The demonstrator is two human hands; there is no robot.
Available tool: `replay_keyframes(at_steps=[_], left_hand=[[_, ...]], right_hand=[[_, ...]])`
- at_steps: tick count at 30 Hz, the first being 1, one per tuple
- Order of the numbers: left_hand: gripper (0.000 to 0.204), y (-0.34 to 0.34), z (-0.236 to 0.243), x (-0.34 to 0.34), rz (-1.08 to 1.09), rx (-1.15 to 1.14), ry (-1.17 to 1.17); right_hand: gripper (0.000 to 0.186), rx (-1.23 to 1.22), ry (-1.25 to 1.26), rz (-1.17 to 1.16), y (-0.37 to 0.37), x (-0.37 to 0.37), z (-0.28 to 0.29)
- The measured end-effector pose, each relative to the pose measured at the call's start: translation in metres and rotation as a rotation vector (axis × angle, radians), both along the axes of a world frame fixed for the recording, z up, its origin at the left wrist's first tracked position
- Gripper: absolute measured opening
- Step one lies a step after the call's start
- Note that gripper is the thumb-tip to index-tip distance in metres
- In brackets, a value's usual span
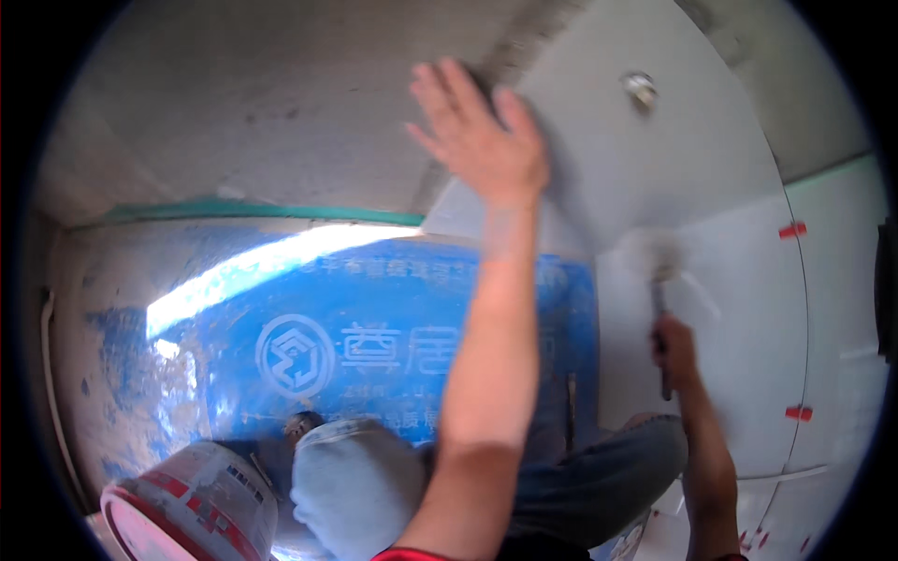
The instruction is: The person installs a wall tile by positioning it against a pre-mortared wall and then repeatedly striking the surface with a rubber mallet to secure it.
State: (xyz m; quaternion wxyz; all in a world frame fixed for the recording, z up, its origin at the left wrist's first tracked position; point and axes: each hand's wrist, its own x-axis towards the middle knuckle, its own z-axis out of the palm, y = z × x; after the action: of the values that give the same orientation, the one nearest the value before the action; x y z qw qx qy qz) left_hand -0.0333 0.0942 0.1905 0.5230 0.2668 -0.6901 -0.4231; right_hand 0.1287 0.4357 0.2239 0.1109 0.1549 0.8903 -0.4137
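My left hand (486, 140) reaches up and forward, fingers spread, over the left edge of a large light-grey wall tile (599, 159). The hand holds nothing; whether its palm presses on the tile edge I cannot tell. My right hand (678, 351) is closed round the dark handle of a mallet (661, 299). The mallet's pale head is smeared by motion in front of the grey tiles, so contact with them cannot be made out. A shiny round metal fitting (641, 89) sits in the upper part of the tile.
Red tile clips (792, 230) sit along the joint on the right. Bare concrete wall (281, 112) lies left of the tile, with a green strip (281, 211) along its foot. Blue printed sheeting (393, 299) covers the floor. A white-and-red bucket (201, 500) stands at lower left, beside my knee.
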Motion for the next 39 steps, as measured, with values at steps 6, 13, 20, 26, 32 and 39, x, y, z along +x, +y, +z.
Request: replay_keyframes(at_steps=[6,13,20,26,32,39], left_hand=[[0.051,-0.022,-0.029,0.01,0.002,-0.101,0.204],[0.041,0.002,-0.189,0.059,-0.003,0.002,-0.44],[0.048,0.138,-0.264,0.083,-0.765,-0.612,-0.684],[0.057,0.213,-0.269,0.031,-0.981,-0.731,-0.8],[0.051,0.168,-0.282,0.009,-1.139,-0.529,-0.779],[0.046,-0.066,-0.324,0.094,-0.001,-0.476,-1.041]], right_hand=[[0.046,0.078,-0.447,0.124,0.046,0.12,-0.165],[0.049,-0.256,-0.582,0.253,0.041,0.221,-0.248],[0.043,-0.499,-0.697,-0.04,0.021,0.207,-0.222],[0.041,-0.485,-0.73,-0.028,0.026,0.203,-0.222],[0.039,-0.478,-0.761,-0.023,0.032,0.206,-0.228],[0.04,-0.531,-0.703,0.052,0.032,0.208,-0.236]])
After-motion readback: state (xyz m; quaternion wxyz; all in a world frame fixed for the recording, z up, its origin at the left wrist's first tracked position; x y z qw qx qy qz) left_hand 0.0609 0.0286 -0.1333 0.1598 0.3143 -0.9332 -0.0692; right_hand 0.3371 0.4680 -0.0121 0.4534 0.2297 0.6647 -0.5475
